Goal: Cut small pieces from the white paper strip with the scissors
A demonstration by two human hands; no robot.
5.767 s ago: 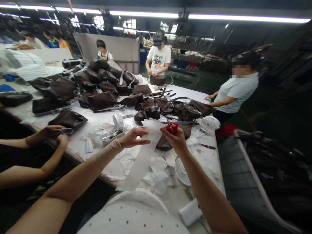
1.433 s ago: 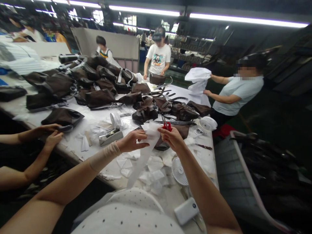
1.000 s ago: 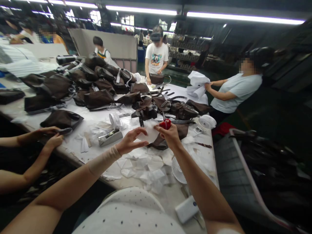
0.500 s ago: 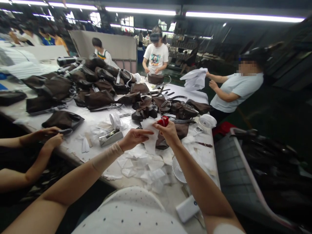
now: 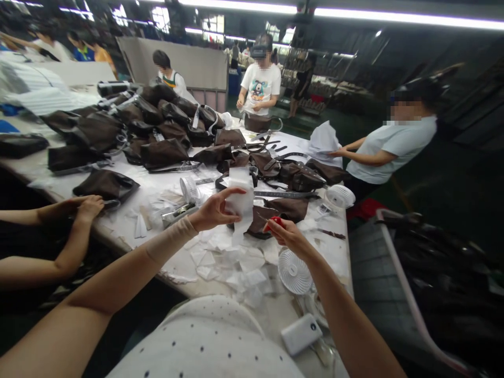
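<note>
front: brown bags [image 5: 252, 220] block | right: fan [image 5: 295, 271] | below: paper scraps [image 5: 232, 262]

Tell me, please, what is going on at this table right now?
The person's left hand holds up a white strip above the table, while the right hand grips red-handled scissors just below it. White offcuts lie underneath. A co-worker's hands work at the left edge, beside dark brown bags.

fan [image 5: 295, 271] right of scraps [image 5: 220, 260] — on table [image 5: 63, 186]
</note>
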